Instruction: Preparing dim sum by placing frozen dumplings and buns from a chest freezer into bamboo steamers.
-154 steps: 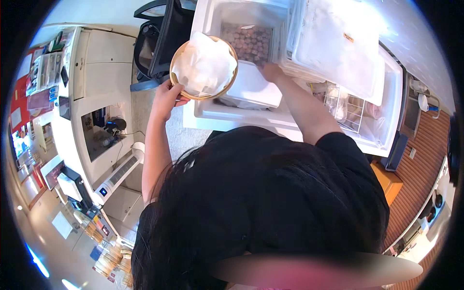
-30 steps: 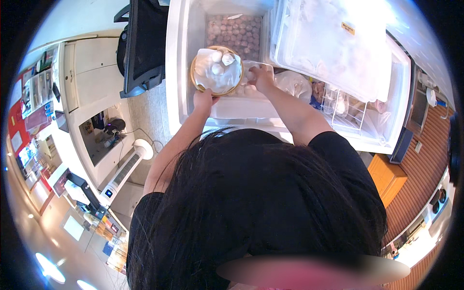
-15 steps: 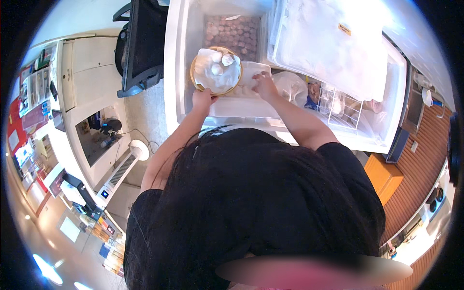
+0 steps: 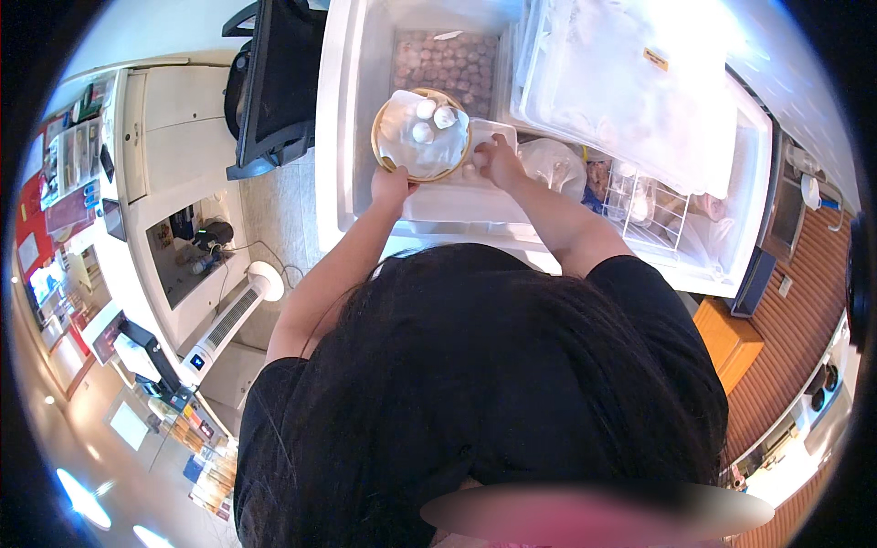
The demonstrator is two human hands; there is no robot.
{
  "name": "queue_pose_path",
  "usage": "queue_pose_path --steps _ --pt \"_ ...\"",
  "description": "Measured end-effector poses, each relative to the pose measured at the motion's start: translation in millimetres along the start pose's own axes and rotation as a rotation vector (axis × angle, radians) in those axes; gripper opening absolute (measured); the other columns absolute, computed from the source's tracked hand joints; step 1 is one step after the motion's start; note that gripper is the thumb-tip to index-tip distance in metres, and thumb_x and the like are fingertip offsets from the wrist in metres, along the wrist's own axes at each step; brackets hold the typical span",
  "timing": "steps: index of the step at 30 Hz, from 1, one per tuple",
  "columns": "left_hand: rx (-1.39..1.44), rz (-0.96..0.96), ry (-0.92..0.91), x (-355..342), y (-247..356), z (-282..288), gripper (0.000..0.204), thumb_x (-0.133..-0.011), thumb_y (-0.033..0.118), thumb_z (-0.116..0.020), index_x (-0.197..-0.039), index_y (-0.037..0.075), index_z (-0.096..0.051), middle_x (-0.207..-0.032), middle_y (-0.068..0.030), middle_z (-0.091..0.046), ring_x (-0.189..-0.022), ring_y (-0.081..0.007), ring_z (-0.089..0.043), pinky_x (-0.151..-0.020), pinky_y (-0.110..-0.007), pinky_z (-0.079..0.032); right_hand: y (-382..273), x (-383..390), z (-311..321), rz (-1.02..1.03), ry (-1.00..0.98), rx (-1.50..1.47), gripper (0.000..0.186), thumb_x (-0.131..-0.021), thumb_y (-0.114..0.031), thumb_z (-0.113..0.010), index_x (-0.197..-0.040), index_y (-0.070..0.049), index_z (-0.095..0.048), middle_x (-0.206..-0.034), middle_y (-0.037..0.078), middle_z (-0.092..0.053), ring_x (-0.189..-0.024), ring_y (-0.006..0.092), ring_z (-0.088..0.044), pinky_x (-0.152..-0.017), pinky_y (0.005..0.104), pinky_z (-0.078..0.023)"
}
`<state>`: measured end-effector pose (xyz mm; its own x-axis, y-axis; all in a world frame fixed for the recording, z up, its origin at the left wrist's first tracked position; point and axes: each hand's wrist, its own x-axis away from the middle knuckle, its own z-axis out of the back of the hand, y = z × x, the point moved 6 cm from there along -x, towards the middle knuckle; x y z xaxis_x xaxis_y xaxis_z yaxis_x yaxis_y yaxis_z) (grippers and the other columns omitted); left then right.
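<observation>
A round bamboo steamer basket [image 4: 375, 144] lined with white paper is gripped at its near rim by my left hand [image 4: 394, 187]. Three white balls [image 4: 422, 133], likely buns or dumplings, rest on the lining toward the far right side. Just right of the basket is a white translucent plastic box [image 4: 507, 137] with small whitish pieces [image 4: 471, 171] inside. My right hand [image 4: 501, 164] reaches down over that box, its fingers bent and apart. The fingertips are partly hidden, and nothing shows between them.
All this is inside an open white chest freezer [image 4: 331, 173]. Beyond the basket is a tray of reddish-brown balls [image 4: 445, 68]. To the right are a clear plastic bag [image 4: 553, 164], a white wire basket [image 4: 646, 205] and a large frosted lid [image 4: 621, 91]. A black chair [image 4: 279, 91] stands at left.
The view has shifted slightly. My left hand still holds the steamer basket, and my right hand stays over the plastic box with its fingers slightly changed in position.
</observation>
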<state>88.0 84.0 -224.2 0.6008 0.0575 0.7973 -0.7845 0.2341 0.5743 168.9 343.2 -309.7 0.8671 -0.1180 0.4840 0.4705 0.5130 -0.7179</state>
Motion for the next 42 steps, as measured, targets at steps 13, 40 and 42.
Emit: queue_pose_path --steps 13,40,42 --pt "-0.07 -0.019 -0.018 -6.9 -1.8 -12.0 0.037 -0.089 0.004 -0.063 -0.12 -0.012 -0.051 -0.113 -0.0242 -0.064 -0.089 -0.0329 -0.074 -0.067 -0.039 -0.068 -130.6 57.1 74.4 0.207 0.303 -0.267 0.055 -0.072 -0.017 -0.086 -0.125 -0.016 -0.071 -0.141 0.023 -0.047 -0.131 0.0416 -0.054 -0.106 0.0498 -0.051" --pt "0.044 -0.011 -0.111 -11.2 -11.9 -13.8 0.041 -0.09 0.003 -0.056 -0.129 -0.01 -0.051 -0.12 -0.0244 -0.063 -0.097 -0.0349 -0.073 -0.069 -0.039 -0.068 -109.0 57.1 90.2 0.183 0.374 -0.197 0.014 -0.093 -0.009 -0.066 -0.105 -0.003 -0.07 -0.101 0.018 -0.072 -0.091 0.0331 -0.072 -0.078 0.0412 -0.057" --pt "0.035 -0.021 -0.109 -8.4 -7.8 -17.9 0.041 -0.091 0.002 -0.056 -0.129 -0.01 -0.052 -0.119 -0.0241 -0.064 -0.096 -0.0348 -0.073 -0.069 -0.039 -0.068 -75.9 61.0 66.5 0.103 0.287 -0.157 0.015 -0.093 -0.012 -0.066 -0.105 -0.003 -0.07 -0.099 0.018 -0.073 -0.092 0.0342 -0.072 -0.078 0.042 -0.057"
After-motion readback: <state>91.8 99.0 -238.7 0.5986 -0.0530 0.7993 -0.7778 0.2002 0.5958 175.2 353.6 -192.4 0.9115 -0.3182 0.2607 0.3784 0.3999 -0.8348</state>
